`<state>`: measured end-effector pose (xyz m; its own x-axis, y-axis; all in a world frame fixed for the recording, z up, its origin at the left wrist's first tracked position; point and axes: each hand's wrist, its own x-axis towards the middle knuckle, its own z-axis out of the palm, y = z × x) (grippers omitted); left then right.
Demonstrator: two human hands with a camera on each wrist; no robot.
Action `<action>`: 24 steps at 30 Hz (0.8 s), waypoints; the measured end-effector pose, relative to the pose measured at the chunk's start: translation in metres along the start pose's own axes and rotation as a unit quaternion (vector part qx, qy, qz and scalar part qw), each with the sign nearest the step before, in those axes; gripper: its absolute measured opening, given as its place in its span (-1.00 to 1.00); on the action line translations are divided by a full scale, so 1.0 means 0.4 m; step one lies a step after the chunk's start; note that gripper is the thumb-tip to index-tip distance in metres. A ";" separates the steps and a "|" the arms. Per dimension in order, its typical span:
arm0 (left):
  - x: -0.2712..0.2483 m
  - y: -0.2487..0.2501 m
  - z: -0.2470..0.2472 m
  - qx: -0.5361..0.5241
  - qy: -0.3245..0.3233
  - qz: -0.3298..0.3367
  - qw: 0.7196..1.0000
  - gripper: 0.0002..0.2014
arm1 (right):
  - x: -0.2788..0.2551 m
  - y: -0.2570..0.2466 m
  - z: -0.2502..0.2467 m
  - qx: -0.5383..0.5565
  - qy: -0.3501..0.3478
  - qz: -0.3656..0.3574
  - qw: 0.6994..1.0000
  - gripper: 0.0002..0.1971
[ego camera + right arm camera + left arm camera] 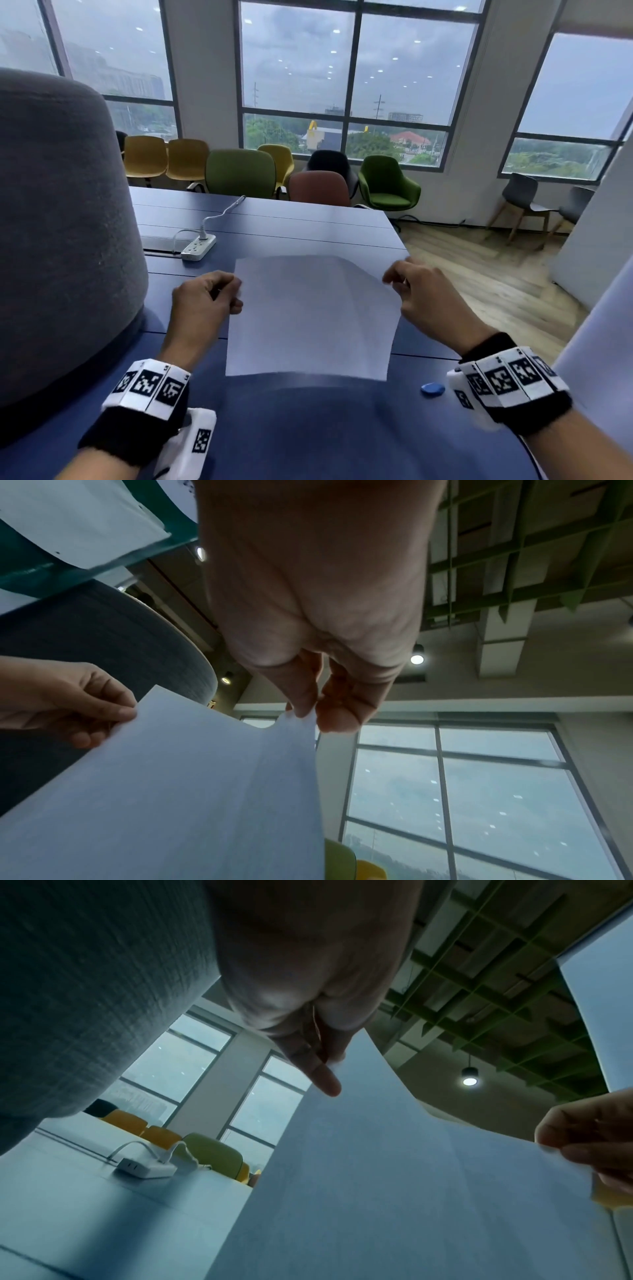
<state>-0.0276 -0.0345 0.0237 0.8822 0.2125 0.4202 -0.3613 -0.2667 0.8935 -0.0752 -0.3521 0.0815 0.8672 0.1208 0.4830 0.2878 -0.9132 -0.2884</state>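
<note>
The white sheet (pixel 313 315) is bowing over the blue table's (pixel 308 222) near middle, with the left hand (pixel 202 301) and right hand (pixel 424 294) each pinching a far corner between thumb and fingers. Tabletop is stretching beyond its far edge, a power strip (pixel 198 247) lying far left and a blue disc (pixel 433 389) near right. The sheet is hiding the surface beneath.
</note>
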 end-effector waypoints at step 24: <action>0.147 0.046 0.043 0.058 -0.058 -0.038 0.996 -0.82 | -0.107 0.212 0.070 -0.031 -0.231 0.151 0.961 -0.79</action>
<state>0.0227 -0.0429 0.0620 0.9373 0.1273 0.3243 -0.2604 -0.3626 0.8948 -0.0766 -0.4237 0.0133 0.9993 -0.0065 -0.0369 -0.0174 -0.9532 -0.3018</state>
